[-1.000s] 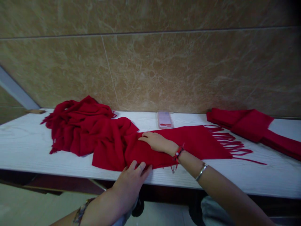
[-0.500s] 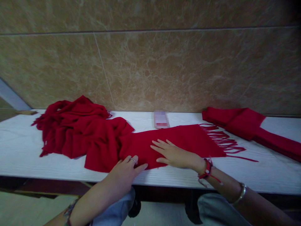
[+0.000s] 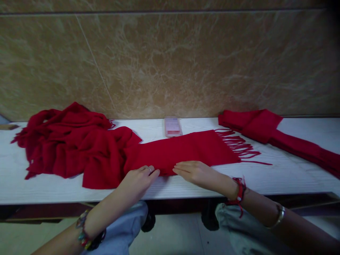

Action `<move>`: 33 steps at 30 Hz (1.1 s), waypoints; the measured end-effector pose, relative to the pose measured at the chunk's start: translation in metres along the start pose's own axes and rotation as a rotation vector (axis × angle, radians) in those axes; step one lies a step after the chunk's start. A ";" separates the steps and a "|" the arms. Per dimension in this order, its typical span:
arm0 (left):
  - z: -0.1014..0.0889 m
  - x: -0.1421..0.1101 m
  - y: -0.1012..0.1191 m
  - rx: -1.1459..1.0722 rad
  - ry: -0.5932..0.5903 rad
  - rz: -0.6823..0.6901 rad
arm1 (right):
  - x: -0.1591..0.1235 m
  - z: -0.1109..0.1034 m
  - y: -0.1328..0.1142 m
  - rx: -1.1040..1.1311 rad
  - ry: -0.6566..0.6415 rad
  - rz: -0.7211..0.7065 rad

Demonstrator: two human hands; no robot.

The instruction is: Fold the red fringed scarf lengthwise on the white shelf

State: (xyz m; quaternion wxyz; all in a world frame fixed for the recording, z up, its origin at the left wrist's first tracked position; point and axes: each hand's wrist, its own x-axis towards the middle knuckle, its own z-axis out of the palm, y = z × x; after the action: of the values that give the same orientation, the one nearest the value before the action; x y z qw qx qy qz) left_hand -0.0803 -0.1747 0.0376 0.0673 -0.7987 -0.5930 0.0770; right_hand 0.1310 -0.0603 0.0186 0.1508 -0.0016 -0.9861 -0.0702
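Note:
A red fringed scarf lies partly flattened on the white tabletop, its tassels spread out to the right. On its near edge, my left hand has its fingers curled over the cloth, closed on that edge, a ring on one finger. A short way to the right, my right hand holds the same edge with fingers pressed together; its thumb is hidden. The cloth's left part runs into a crumpled red heap, and I cannot tell where one piece ends.
Another length of folded red cloth lies at the right, stretching toward the table's right end. A small pale packet with a blurred face sits by the wall. The marbled tile wall rises behind the white table.
My right hand has drawn back from the scarf's middle to its near edge, and its spread fingers have come together. My left hand has curled more at the edge. The view has shifted right.

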 end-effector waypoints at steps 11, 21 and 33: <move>0.005 0.008 0.004 0.053 0.164 0.078 | 0.000 0.002 -0.003 -0.034 0.010 0.103; 0.009 0.004 -0.007 -0.073 0.117 0.172 | -0.001 0.000 -0.010 -0.039 0.033 0.072; -0.027 0.045 -0.044 -0.302 0.009 0.062 | 0.019 0.002 -0.026 -0.130 0.014 0.120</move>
State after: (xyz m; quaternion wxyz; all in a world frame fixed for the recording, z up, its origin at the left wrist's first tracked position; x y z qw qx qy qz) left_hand -0.1038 -0.1196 0.0704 -0.0532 -0.8179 -0.5727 -0.0143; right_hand 0.1119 -0.0863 0.0184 0.1612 -0.0700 -0.9765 -0.1250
